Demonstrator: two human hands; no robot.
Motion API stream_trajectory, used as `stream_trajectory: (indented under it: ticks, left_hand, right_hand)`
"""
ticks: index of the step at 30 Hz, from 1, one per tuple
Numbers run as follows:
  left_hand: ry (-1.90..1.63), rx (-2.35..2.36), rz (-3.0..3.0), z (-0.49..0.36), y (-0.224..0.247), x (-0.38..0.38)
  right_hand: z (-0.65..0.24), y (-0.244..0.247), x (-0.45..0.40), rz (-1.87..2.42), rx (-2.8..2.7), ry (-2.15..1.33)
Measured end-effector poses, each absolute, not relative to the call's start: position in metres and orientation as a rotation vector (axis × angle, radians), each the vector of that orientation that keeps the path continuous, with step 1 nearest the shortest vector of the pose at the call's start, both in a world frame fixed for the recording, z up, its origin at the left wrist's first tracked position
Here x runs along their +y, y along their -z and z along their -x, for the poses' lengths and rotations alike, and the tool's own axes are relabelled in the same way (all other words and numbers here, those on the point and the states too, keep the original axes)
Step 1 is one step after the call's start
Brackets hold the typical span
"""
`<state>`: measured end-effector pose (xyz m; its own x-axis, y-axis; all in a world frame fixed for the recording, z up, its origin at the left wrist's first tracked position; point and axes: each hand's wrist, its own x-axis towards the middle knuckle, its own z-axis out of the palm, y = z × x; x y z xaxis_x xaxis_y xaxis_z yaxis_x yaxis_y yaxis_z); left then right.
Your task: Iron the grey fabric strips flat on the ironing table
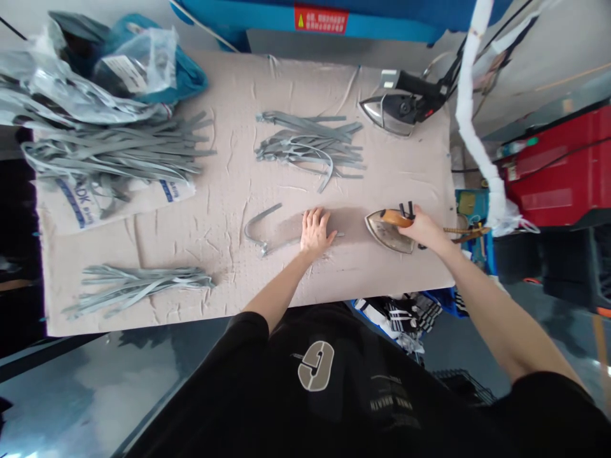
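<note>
Okay, on my feed the right hand (pixel 422 230) is closed around the wooden handle (pixel 396 218) of an iron (pixel 389 234), whose sole sits on the worktop (pixel 229 191). The left hand (pixel 316 233) lies flat, fingers spread, pressing on a grey strip (pixel 249 228) whose curled end sticks out to its left, and the iron stands just right of that hand. Straight ahead of the hands I see a loose bundle of grey strips (pixel 305 143) and, beyond the right hand, a second iron (pixel 394 108). Another bundle (pixel 138 286) lies left of the left hand.
</note>
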<state>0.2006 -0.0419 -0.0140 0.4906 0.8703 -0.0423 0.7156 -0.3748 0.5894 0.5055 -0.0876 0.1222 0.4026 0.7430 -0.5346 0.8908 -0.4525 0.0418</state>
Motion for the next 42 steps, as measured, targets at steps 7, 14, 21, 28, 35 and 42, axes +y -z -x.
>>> stream_trajectory:
  ticks: [7, 14, 21, 28, 35, 42]
  left_hand:
    - [-0.388, 1.299, -2.22, -0.199, 0.014, -0.042]
    - [-0.43, 1.282, -2.213, -0.198, 0.014, -0.04]
    - [-0.499, 1.199, -2.214, -0.185, 0.017, -0.038]
    - [-0.537, 1.221, -2.151, -0.173, 0.019, -0.039]
    - [-0.538, 1.199, -2.087, -0.169, 0.017, -0.036]
    - [-0.503, 1.196, -2.102, -0.164, 0.015, -0.035]
  right_hand:
    - [-0.432, -0.112, -0.1, -2.154, 1.534, 0.703]
    - [-0.404, -0.112, -0.092, -2.105, 1.497, 0.609]
    - [-0.395, -0.109, -0.089, -2.061, 1.541, 0.571]
    - [-0.396, -0.108, -0.091, -2.032, 1.49, 0.537]
    - [-0.403, -0.103, -0.095, -2.052, 1.596, 0.496]
    - [-0.404, -0.102, -0.095, -2.04, 1.603, 0.471]
